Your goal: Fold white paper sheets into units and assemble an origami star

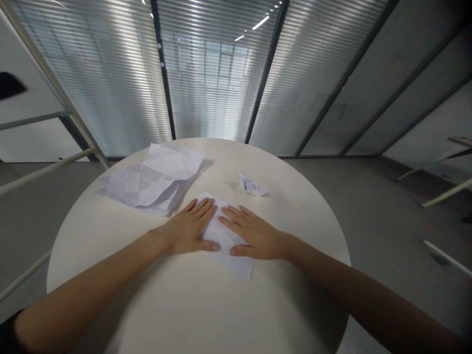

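Round white table (206, 314), papers on top

Watching remotely, I see creased white sheets (162, 172), far left. Next, a smaller white paper (217, 233) near the middle, under both hands (one corner pokes out nearside). Left hand (190, 226): flat on it, fingers nearly together, thumb out. Right hand (254, 233): flat too, fingers slightly apart. Smallest: a folded paper piece (252, 187), just beyond the right hand.

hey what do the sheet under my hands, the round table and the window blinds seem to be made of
Sheet: likely paper, matt white; thin, crisp-edged.
Round table: perhaps laminate or painted board, smooth; even white, no visible grain.
Blinds: probably metal or plastic, fairly glossy; slatted, with bright bands.
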Demonstrator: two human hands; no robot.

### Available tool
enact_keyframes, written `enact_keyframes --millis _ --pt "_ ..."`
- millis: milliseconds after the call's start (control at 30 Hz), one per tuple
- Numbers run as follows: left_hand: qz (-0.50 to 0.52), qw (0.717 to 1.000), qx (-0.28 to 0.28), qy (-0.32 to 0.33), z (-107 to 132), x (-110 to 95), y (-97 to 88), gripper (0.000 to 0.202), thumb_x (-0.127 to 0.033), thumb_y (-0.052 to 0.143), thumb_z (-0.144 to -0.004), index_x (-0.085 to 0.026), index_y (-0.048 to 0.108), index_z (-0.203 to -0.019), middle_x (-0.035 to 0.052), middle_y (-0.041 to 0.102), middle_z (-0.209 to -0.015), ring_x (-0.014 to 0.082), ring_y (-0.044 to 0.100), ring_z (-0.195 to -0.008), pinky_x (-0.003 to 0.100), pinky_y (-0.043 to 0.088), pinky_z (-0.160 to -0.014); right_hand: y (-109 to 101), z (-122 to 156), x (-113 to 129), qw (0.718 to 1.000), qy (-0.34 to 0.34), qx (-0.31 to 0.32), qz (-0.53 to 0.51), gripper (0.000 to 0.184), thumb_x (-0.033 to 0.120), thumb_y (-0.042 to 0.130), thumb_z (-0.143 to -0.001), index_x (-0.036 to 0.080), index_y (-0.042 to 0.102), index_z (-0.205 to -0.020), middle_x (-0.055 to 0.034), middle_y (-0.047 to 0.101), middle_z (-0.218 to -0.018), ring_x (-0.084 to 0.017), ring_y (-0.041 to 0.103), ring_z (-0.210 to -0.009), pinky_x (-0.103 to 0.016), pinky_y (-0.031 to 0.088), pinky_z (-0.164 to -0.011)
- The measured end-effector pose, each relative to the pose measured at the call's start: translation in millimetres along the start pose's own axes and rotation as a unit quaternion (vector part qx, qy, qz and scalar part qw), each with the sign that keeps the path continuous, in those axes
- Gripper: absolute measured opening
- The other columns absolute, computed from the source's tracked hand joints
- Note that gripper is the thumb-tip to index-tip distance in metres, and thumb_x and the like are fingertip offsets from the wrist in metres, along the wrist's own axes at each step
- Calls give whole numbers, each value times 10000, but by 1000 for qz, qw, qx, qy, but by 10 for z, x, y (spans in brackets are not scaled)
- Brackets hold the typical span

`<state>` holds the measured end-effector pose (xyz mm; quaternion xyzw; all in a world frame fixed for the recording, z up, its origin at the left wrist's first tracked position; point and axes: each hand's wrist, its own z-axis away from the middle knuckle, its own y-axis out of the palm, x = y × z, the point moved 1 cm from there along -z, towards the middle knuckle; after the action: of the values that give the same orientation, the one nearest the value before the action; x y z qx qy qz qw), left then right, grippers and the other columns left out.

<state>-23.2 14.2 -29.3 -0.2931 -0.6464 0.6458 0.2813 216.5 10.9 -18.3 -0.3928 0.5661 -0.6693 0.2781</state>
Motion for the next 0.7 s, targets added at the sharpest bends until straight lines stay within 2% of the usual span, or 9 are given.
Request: enact_keyframes --millis 133,233,333,400,467,600,700 --pt "4 1000 -21 2 -4 50 -3 922 -743 279 -813 -95 175 -1461 203 167 -1514 301 135 -1411 465 118 -1127 -10 184 54 1000 1 9 6 886 689 465 -790 191 195 -1471 -165 89 -1538 -311 84 -1415 -522 81 -1126" --pt "-4 998 -63 0 -22 67 -31 784 -685 336 -844 -179 271 -1439 154 237 -1511 305 191 -1399 500 162 -1112 -25 337 101 1000 7 5 10 971 703 556 -714 207 201 -1470 -163 97 -1539 -326 103 -1411 -518 115 -1122" --pt "-10 994 -110 22 -23 25 -89 469 -479 376 -936 -252 441 -1341 85 377 -1461 268 320 -1351 485 224 -1099 -53 432 174 999 24 -6 24 983 722 556 -697 198 233 -1463 -182 144 -1530 -334 155 -1400 -506 168 -1110" --pt "10 992 -115 59 3 -23 -129 356 -351 366 -964 -243 529 -1260 70 500 -1371 230 440 -1270 435 291 -1076 -74 446 228 998 39 -19 40 941 737 508 -720 178 292 -1445 -203 226 -1504 -340 227 -1376 -500 215 -1090" --pt "46 990 -104 89 45 -59 -160 379 -396 416 -939 -217 543 -1248 87 550 -1317 228 496 -1215 409 343 -1047 -87 426 268 997 48 -34 59 865 720 457 -769 151 362 -1413 -216 326 -1458 -341 317 -1331 -494 263 -1064" --pt "88 986 -91 104 121 -63 -187 755 -660 568 -739 -173 486 -1310 142 488 -1370 300 449 -1263 453 336 -1059 -81 339 283 993 56 -65 86 740 653 426 -834 119 461 -1345 -212 458 -1368 -332 446 -1225 -483 337 -1008" --pt "87 985 -89 118 137 -44 -177 841 -685 596 -688 -138 474 -1315 164 477 -1374 317 439 -1271 462 330 -1067 -82 265 273 990 70 -85 82 551 516 367 -923 134 525 -1287 -169 538 -1305 -291 501 -1172 -454 360 -984"
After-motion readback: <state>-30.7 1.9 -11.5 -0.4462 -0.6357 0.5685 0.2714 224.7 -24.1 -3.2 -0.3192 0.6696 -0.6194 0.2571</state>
